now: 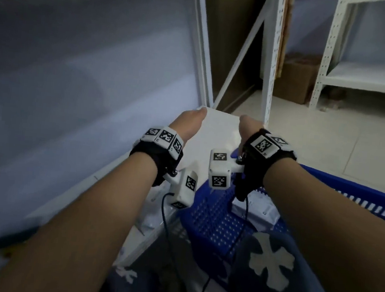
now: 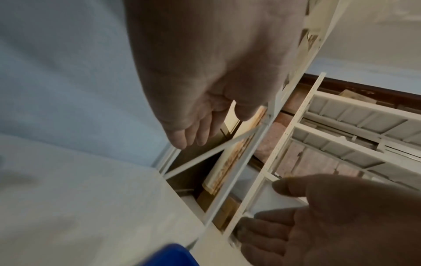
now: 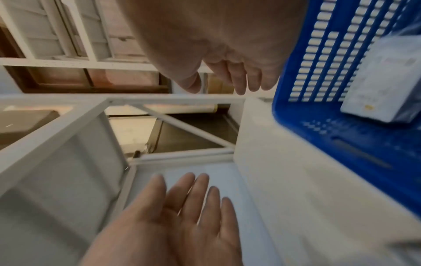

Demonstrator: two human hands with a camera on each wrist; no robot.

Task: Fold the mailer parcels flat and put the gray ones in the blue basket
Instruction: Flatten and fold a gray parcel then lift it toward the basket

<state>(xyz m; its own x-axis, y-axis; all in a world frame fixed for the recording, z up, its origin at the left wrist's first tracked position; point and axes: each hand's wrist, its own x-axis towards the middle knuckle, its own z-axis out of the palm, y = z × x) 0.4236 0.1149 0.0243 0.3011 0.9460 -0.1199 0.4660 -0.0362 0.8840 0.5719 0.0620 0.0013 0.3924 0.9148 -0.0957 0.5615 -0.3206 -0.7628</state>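
Both my hands reach forward side by side over the corner of a white table top [image 1: 219, 134], fingers straight and nothing in them. My left hand [image 1: 190, 122] shows empty in the left wrist view [image 2: 193, 133]; in the right wrist view it lies flat, palm up, above the white surface. My right hand [image 1: 248, 126] is also empty [image 3: 227, 81]. The blue basket [image 1: 360, 187] stands at the lower right, just beside my right wrist. Inside it lies one flat gray mailer parcel [image 1: 256, 209], also seen against the basket's slotted wall [image 3: 318, 54] as a pale gray parcel [image 3: 382, 81].
A wide pale blue surface [image 1: 74, 86] fills the left side. White metal shelf posts [image 1: 273, 59] rise right behind the table corner, with a second white rack [image 1: 360, 75] and a cardboard box [image 1: 295, 80] on the tiled floor [image 1: 329, 141] beyond.
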